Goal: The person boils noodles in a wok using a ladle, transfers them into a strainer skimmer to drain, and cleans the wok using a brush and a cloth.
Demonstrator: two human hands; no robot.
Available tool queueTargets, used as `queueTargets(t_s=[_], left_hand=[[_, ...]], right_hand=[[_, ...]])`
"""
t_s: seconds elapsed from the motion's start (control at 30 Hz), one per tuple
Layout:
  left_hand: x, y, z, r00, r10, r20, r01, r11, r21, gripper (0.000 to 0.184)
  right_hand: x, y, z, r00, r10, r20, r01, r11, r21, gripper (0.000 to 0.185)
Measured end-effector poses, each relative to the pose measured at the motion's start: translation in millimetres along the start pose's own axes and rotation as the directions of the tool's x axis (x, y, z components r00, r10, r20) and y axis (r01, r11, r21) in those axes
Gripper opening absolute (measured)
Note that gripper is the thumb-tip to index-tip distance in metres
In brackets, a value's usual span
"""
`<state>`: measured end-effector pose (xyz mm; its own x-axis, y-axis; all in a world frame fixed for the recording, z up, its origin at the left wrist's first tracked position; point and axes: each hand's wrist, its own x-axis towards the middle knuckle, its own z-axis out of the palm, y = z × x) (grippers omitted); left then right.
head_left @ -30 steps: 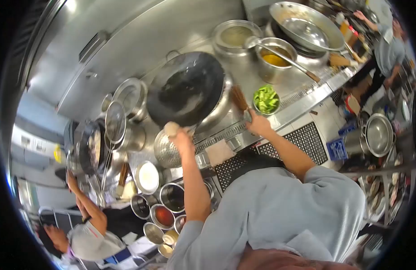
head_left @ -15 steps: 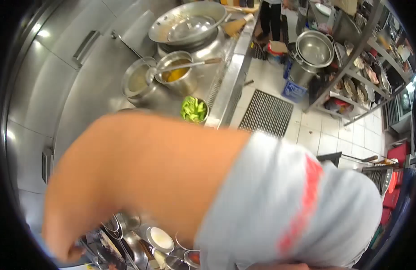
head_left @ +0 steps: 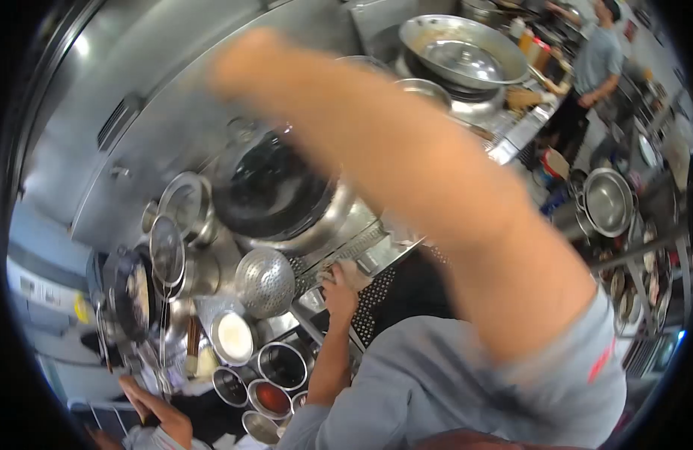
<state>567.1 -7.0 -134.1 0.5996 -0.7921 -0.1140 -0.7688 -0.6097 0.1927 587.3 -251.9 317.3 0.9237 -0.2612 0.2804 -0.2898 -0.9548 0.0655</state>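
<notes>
My right arm stretches across the view, and my right hand (head_left: pixel 249 64) is a blur at the upper left, above the stove; its fingers are smeared. Below it a dark wok (head_left: pixel 268 187) sits on a burner, its inside wet or shiny. At the stove's front edge my left hand (head_left: pixel 339 292) is closed on a greyish cloth (head_left: pixel 352 274), close to the wok's near side. A perforated metal strainer (head_left: pixel 265 283) lies just left of that hand.
Seasoning pots, one with red sauce (head_left: pixel 271 397) and one with something white (head_left: pixel 234 336), stand at lower left. Mesh strainers (head_left: pixel 167 250) rest on pots beside the wok. A large pale wok (head_left: pixel 466 52) sits farther along. Co-workers are at upper right (head_left: pixel 598 64) and lower left (head_left: pixel 163 416).
My view has swung toward the left side of the stove. My right arm has risen from the lower left to the upper left. My left hand with the cloth and the dark wok now show.
</notes>
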Motion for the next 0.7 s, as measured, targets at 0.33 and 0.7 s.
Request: queueTargets(t_s=[0.33, 0.7], left_hand=[[-11, 13, 14, 0.996, -0.088, 0.013, 0.089, 0.992, -0.087, 0.066], [-7, 38, -59, 0.998, -0.056, -0.009, 0.055, 0.995, -0.082, 0.068]], right_hand=[[-267, 284, 313, 0.567, 0.794, 0.219, -0.72, 0.607, -0.335, 0.052], [-261, 245, 289, 0.626, 0.657, 0.421, -0.719, 0.276, 0.638, 0.03]])
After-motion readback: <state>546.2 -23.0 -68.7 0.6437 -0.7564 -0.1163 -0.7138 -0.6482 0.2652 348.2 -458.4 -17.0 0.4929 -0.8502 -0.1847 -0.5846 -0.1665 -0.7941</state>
